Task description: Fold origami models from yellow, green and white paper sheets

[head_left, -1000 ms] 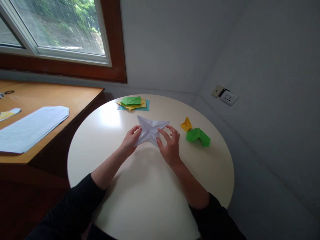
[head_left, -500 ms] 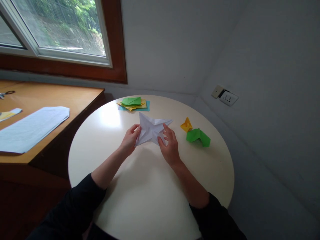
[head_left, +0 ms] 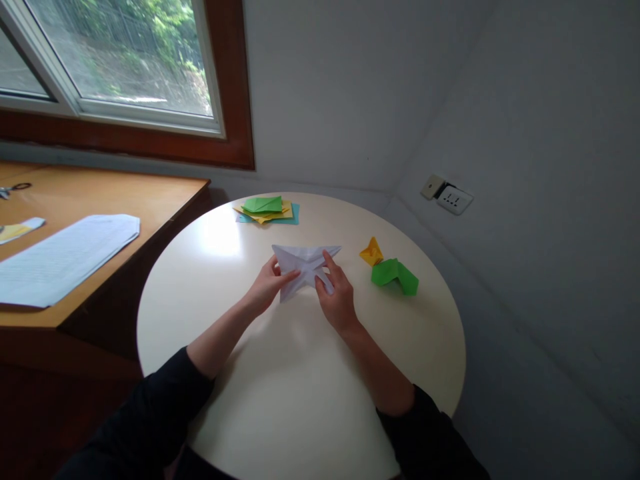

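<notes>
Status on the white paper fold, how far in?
Done: white paper already carries several creases and sits as a pointed, partly collapsed shape. In hand: left hand and right hand press it on the round table. Left: it looks unfinished beside the folded yellow piece and green piece.

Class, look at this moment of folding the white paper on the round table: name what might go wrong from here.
1. Both hands, left hand and right hand, pinch the white paper near its middle; uneven pressure could skew the crease or tear a thin point.
2. The yellow figure and green figure lie close beside the right hand; a sideways sweep might knock them.
</notes>
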A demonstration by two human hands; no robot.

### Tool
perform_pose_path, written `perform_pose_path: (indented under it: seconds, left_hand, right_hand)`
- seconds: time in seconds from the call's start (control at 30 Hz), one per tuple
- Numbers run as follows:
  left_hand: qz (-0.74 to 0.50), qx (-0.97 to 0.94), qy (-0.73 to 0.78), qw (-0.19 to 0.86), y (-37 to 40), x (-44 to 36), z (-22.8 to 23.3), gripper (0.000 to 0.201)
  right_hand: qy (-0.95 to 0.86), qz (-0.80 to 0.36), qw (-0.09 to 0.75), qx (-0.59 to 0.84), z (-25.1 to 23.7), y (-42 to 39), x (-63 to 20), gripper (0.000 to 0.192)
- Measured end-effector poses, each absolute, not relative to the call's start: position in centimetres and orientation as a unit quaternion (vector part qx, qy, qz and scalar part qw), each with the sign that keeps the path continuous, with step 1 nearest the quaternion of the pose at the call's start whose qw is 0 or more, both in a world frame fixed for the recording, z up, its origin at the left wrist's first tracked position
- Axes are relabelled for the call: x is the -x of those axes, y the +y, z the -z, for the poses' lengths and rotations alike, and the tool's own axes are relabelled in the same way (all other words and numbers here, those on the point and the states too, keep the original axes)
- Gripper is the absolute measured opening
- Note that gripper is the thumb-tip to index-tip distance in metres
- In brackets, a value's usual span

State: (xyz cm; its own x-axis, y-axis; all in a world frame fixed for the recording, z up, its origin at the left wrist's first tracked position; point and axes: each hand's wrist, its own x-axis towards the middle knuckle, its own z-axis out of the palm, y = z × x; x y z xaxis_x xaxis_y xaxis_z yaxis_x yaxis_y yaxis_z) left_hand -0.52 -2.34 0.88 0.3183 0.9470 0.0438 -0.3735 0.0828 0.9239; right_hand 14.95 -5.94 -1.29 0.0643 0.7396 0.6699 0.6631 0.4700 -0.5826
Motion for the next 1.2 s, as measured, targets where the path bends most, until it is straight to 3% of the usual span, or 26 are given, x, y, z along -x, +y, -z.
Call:
perform_pose_path:
  seconds: [0.57, 1.03, 1.2]
  left_hand:
    - [-0.499, -0.354, 0.380, 0.694, -2.3, 0.4, -1.0, 0.037]
    - [-0.478, -0.315, 0.335, 0.748, -2.0, 0.7, -0.8, 0.032]
    - [-0.464, -0.297, 0.342, 0.761, -1.9, 0.8, -0.8, 0.019]
  right_hand:
    - [-0.679, -0.023, 0.495, 0.541, 1.1, -5.9, -15.0, 0.052]
    - [-0.668, -0.016, 0.452, 0.592, 1.7, -5.5, -15.4, 0.050]
    - [-0.661, -0.035, 0.450, 0.599, 2.1, -5.3, -15.5, 0.049]
